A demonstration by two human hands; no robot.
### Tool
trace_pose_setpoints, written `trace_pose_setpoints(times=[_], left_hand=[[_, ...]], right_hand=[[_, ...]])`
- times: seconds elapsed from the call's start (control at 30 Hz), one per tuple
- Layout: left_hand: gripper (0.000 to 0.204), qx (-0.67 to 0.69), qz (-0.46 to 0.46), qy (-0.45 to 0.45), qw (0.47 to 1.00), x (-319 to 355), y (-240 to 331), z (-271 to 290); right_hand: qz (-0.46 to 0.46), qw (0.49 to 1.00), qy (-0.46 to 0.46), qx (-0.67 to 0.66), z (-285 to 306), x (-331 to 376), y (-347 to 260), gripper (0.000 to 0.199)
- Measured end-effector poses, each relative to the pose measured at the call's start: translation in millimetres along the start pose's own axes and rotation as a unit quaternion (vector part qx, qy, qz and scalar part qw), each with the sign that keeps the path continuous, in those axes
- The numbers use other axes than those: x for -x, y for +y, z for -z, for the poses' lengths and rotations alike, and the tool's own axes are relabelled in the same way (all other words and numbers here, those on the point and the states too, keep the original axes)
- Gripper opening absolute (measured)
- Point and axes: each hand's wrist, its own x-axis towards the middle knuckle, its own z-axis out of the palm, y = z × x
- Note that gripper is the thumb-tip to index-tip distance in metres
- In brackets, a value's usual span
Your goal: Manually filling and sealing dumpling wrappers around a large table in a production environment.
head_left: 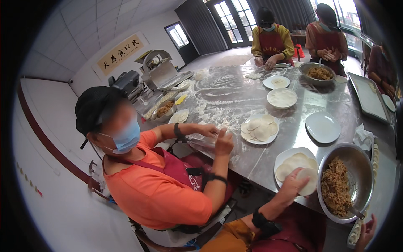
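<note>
My left hand (289, 187) pinches a round dough wrapper (307, 182) between thumb and fingers. It is over the near edge of a white plate (278, 162) stacked with more round wrappers (295, 163). To its right stands a big steel bowl (364, 166) of brown shredded filling (336, 189), with a spoon (356, 212) whose handle leans toward me. At the lower right, my right hand (367, 233) is partly in view with its fingers apart and nothing seen in them. Beside it runs a narrow tray with folded dumplings (356, 232).
A co-worker in an orange shirt (155, 185) sits close at my left. Two more people stand across the floured steel table (235, 101). Nearby are another wrapper plate (259, 129), a white plate (323, 127), a crumpled tissue (362, 136) and a metal tray (368, 96).
</note>
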Motion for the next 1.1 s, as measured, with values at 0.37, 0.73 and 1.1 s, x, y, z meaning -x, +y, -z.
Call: trace_pose_setpoints(times=[0.37, 0.73, 1.1], left_hand=[[0.025, -0.053, -0.003, 0.127, 0.99, 13.7, 0.7, 19.4], [0.034, 0.162, -0.064, 0.165, 0.971, 13.2, 10.7, 60.8], [0.042, 0.183, 0.004, 0.122, 0.976, 14.8, -9.5, 26.5]], right_hand=[[0.066, 0.986, -0.052, -0.142, -50.0, -8.7, 4.0, 0.014], [0.111, 0.991, -0.065, -0.04, -61.5, -22.4, -88.4, 0.013], [0.048, 0.995, 0.046, -0.074, -49.9, -23.9, -55.7, 0.012]])
